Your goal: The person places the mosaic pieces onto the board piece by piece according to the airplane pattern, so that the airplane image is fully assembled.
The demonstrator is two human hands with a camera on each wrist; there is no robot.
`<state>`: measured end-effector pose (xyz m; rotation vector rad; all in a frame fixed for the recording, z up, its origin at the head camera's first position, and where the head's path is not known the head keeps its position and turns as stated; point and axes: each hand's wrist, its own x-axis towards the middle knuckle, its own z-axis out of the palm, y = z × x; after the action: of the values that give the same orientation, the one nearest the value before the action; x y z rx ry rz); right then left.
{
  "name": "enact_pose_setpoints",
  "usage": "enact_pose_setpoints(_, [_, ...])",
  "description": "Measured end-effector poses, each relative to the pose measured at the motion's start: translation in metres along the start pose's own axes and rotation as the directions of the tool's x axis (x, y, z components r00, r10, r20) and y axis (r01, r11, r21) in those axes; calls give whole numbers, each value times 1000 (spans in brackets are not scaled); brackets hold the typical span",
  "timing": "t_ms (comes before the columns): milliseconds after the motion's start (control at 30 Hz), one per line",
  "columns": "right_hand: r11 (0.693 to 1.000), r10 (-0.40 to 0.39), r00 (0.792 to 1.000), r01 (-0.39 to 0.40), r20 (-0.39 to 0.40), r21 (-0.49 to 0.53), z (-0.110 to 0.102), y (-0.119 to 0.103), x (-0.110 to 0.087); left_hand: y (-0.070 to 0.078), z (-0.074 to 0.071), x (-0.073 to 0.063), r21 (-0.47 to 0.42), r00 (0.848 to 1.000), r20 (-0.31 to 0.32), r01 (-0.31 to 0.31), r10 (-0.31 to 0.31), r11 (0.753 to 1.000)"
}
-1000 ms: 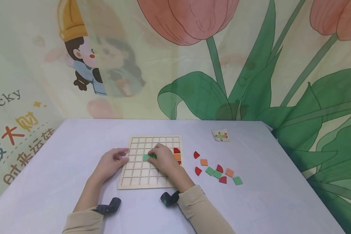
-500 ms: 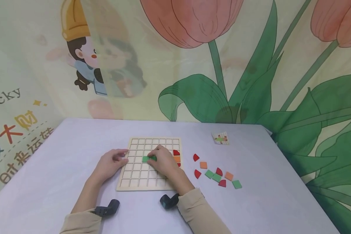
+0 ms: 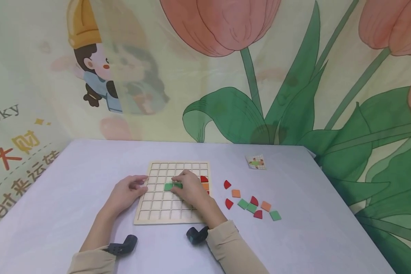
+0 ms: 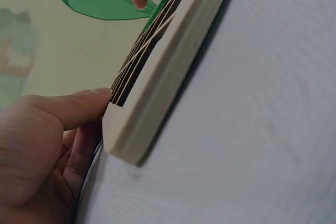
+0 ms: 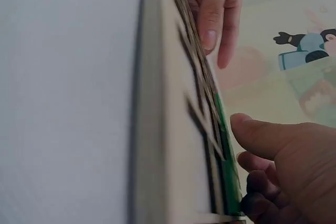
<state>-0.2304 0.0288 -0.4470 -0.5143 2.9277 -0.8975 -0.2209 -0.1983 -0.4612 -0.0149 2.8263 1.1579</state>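
Note:
A pale wooden grid board (image 3: 157,216) lies on the white table. My left hand (image 3: 124,192) rests against its left edge, thumb and index fingertips apart along the side; in the left wrist view the thumb (image 4: 86,103) touches the rim. Over the board's middle, my right hand (image 3: 193,189) pinches at a green square tile (image 3: 178,185) lying in the grid, partly covered by the fingers. Beside it sits another green square tile (image 3: 168,187). Near the right edge, a red quarter-circle tile (image 3: 204,179), an orange square (image 3: 205,186) and a partly hidden red piece are set in the grid.
Right of the board lie several loose tiles: red quarter-circles (image 3: 228,204), orange squares (image 3: 236,193) and green squares (image 3: 275,215). A small pattern card (image 3: 255,162) lies farther back. Behind the table (image 3: 89,167) hangs a printed backdrop (image 3: 226,110).
The head view has shifted slightly. Both hands stay at nearly the same places on the board, and the tiles keep their positions.

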Motion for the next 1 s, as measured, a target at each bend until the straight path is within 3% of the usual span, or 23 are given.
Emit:
enact_pose_setpoints(233, [995, 9, 1000, -8, -10, 102, -23, 16, -1, -2, 3, 1, -1, 1000, 0, -6, 6, 1000])
enact_pose_setpoints(500, [968, 129, 991, -135, 42, 211, -59, 48, -11, 1, -1, 3, 3, 999, 11, -44, 44, 999])
enact_pose_setpoints(667, [936, 258, 966, -255, 20, 242, -85, 68, -27, 2, -3, 3, 6, 999, 9, -33, 33, 999])
enact_pose_setpoints(900, [921, 314, 947, -289, -62, 261, -129, 111, -59, -2, 0, 4, 11, 1000, 19, -6, 6, 1000])
enact_pose_setpoints(1000, [913, 360, 930, -334, -77, 235, -143, 132, -75, -4, 0, 3, 9, 1000, 23, -11, 11, 1000])
